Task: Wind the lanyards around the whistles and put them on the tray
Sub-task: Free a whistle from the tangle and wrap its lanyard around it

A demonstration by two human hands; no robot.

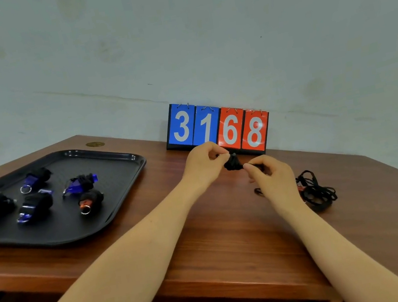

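Whistle (233,164) pinched between left hand (205,164) and right hand (272,178); tray (119,187) lies well left, nearer left hand.

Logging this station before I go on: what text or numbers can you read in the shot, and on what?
"3" and "1": white digits on the blue cards of the flip scoreboard by the wall.
"6" and "8": white digits on its red cards.
Round gold mark on the table: too small to read.

tray (125,155) cut off left, loose lanyard (316,190) partly hidden
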